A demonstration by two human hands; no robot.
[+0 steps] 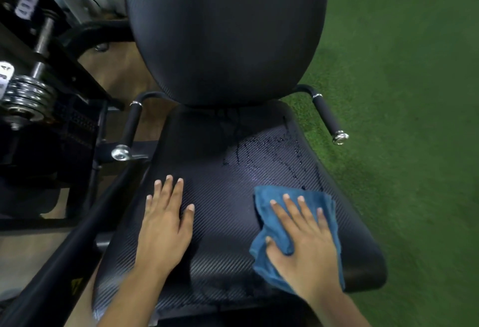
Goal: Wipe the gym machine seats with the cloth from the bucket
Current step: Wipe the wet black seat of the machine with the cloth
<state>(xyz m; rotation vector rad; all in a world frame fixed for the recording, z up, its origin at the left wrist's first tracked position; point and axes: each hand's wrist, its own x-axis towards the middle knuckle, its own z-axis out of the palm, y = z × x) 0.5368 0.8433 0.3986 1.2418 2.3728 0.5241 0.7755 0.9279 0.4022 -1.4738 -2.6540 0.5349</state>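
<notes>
1. The cloth (263,205) is blue and soft-looking. It lies crumpled in loose folds, with one corner pointing toward the backrest (225,28).
2. It sits on the right front part of the seat (228,223), flat under the right hand (303,243).
3. The right hand presses down on the cloth with its fingers straight and spread. A fold of the cloth bunches up between thumb and forefinger.
4. The left hand (166,225) rests palm down on the bare left part of the seat. Its fingers are straight and it holds nothing.
5. The seat is black padding with a fine woven pattern. Water drops (261,150) and wet streaks lie on it just beyond the cloth, toward the backrest.
6. The backrest is a rounded black pad rising behind the seat.
7. A black handle with a metal end stands at each side: the left handle (131,124) and the right handle (327,115).
8. Green turf (414,93) covers the floor on the right.
9. On the left are a black frame bar (77,243), metal weight plates (26,96) and a brown floor (116,73).
</notes>
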